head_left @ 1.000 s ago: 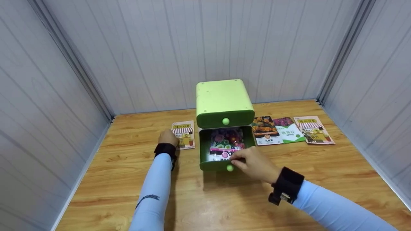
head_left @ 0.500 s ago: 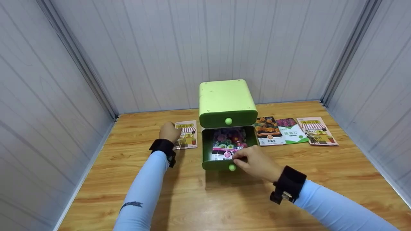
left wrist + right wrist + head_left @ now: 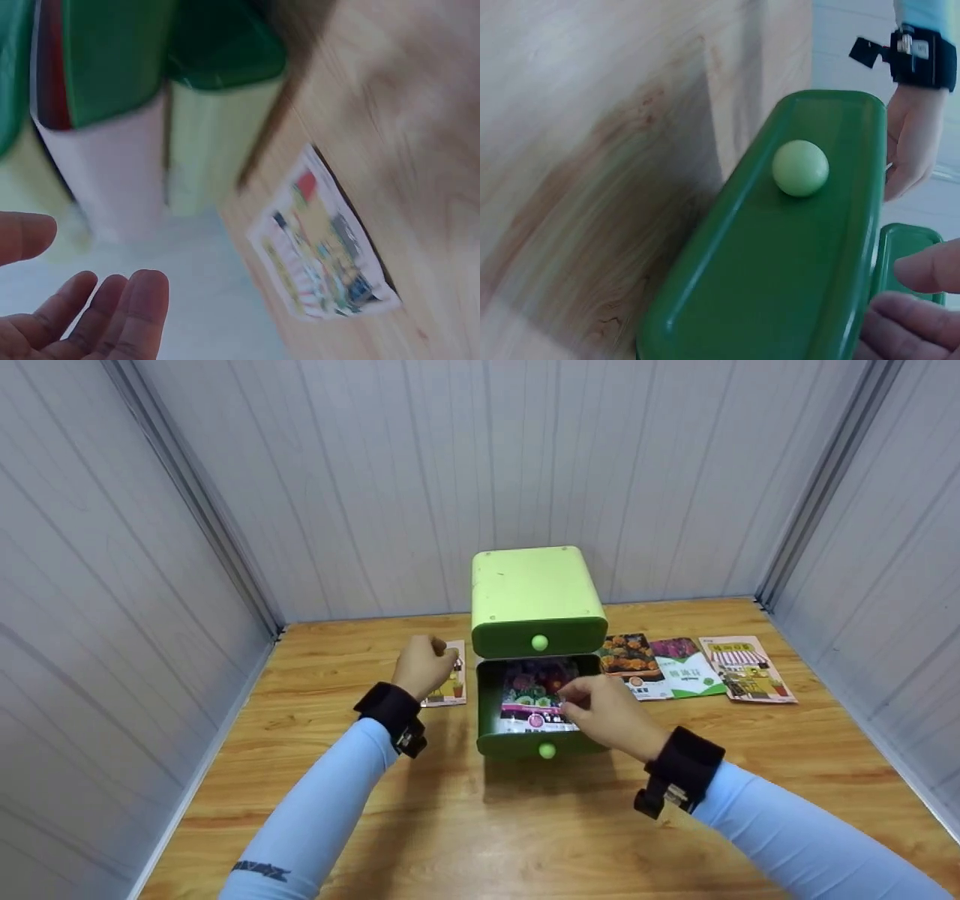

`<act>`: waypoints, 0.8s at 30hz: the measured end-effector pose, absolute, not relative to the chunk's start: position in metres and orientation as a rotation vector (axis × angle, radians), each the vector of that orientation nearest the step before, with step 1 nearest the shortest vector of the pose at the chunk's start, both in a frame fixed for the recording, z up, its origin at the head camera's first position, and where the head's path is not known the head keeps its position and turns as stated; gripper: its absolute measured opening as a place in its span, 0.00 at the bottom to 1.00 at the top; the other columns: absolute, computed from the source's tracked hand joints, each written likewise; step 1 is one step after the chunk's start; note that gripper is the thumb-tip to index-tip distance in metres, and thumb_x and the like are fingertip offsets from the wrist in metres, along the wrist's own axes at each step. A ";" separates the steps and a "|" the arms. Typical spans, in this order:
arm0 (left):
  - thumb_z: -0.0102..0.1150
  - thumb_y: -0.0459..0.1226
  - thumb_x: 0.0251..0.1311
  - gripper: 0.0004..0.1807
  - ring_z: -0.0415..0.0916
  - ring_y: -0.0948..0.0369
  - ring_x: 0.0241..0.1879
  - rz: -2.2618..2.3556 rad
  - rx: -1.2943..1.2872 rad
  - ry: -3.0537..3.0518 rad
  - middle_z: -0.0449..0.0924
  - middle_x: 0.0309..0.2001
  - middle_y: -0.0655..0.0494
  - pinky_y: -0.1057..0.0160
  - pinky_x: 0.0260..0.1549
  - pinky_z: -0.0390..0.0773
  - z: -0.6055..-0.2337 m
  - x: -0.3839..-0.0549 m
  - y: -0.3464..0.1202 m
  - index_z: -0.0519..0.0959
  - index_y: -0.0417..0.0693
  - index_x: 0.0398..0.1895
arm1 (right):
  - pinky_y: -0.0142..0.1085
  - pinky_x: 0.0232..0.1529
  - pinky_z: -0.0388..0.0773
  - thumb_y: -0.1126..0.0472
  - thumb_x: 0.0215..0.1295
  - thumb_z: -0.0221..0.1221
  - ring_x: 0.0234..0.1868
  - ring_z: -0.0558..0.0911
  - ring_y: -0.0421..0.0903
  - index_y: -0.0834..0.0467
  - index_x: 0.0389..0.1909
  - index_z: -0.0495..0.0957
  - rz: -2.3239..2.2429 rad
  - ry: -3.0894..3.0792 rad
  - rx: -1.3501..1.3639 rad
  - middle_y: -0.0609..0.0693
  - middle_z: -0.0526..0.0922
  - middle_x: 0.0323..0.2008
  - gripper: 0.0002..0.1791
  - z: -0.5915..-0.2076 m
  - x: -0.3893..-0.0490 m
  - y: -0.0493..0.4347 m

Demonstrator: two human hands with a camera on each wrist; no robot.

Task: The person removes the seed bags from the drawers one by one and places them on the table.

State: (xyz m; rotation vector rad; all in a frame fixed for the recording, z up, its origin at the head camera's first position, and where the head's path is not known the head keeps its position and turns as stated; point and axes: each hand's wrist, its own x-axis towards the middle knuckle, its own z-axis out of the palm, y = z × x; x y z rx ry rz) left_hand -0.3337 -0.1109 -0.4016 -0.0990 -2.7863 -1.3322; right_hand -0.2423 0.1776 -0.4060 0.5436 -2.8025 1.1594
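Note:
A two-tier green drawer box (image 3: 536,585) stands on the table with its lower drawer (image 3: 504,745) pulled out. Inside that drawer lies a flower-picture seed packet (image 3: 531,712). My right hand (image 3: 619,718) hovers over the drawer's right side, fingertips close above the packet; in the right wrist view the thumb (image 3: 930,268) and fingers show a gap between them. On the left, my left hand (image 3: 421,666) is raised over a packet with a striped shop awning (image 3: 322,247), which lies flat on the table. Its fingers (image 3: 146,307) are loosely extended and hold nothing.
Right of the box lie an orange-flower packet (image 3: 634,660), a green-and-white packet (image 3: 688,669) and another awning packet (image 3: 748,669). The upper drawer (image 3: 510,639) is pushed in. Grey panel walls (image 3: 390,487) enclose the table at the back and sides.
My left hand has lifted and moved right, across the left packet toward the box. The right hand has risen slightly from the drawer's front edge. The packets have stayed put.

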 end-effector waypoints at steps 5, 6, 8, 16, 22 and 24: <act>0.57 0.41 0.66 0.13 0.78 0.56 0.33 -1.366 -0.162 -2.772 0.81 0.35 0.48 0.59 0.36 0.78 -0.391 -0.319 -0.096 0.80 0.38 0.39 | 0.43 0.44 0.81 0.62 0.66 0.61 0.43 0.83 0.49 0.67 0.54 0.78 1.272 -2.898 0.432 0.55 0.84 0.43 0.18 -0.397 -0.251 0.182; 0.57 0.41 0.66 0.12 0.78 0.57 0.30 -1.384 -0.171 -2.778 0.81 0.32 0.49 0.60 0.33 0.79 -0.389 -0.315 -0.093 0.80 0.38 0.37 | 0.44 0.45 0.81 0.61 0.66 0.61 0.44 0.82 0.50 0.68 0.55 0.76 1.292 -2.918 0.406 0.56 0.83 0.44 0.20 -0.396 -0.254 0.183; 0.57 0.40 0.67 0.14 0.77 0.59 0.24 -1.477 -0.196 -2.795 0.81 0.30 0.47 0.59 0.29 0.80 -0.384 -0.309 -0.086 0.81 0.35 0.36 | 0.45 0.48 0.80 0.61 0.66 0.61 0.47 0.81 0.52 0.69 0.58 0.74 1.334 -2.954 0.360 0.58 0.82 0.47 0.23 -0.393 -0.258 0.184; 0.56 0.40 0.69 0.15 0.83 0.49 0.33 -1.655 -0.307 -2.933 0.82 0.36 0.40 0.55 0.35 0.85 -0.381 -0.292 -0.056 0.80 0.34 0.41 | 0.46 0.50 0.77 0.59 0.66 0.61 0.52 0.78 0.54 0.70 0.64 0.68 1.430 -3.065 0.260 0.63 0.78 0.53 0.30 -0.392 -0.271 0.188; 0.55 0.42 0.67 0.11 0.67 0.61 0.19 -1.511 -0.406 -3.095 0.66 0.24 0.57 0.52 0.32 0.75 -0.383 -0.290 -0.040 0.73 0.44 0.31 | 0.51 0.52 0.78 0.58 0.66 0.61 0.48 0.80 0.54 0.70 0.56 0.74 1.516 -3.076 0.214 0.62 0.78 0.51 0.23 -0.391 -0.274 0.183; 0.54 0.41 0.66 0.09 0.64 0.63 0.21 -1.512 -0.432 -3.126 0.66 0.27 0.57 0.53 0.33 0.72 -0.383 -0.291 -0.037 0.73 0.43 0.37 | 0.52 0.52 0.78 0.59 0.66 0.60 0.46 0.81 0.54 0.69 0.53 0.76 1.563 -3.064 0.200 0.60 0.79 0.47 0.20 -0.391 -0.276 0.181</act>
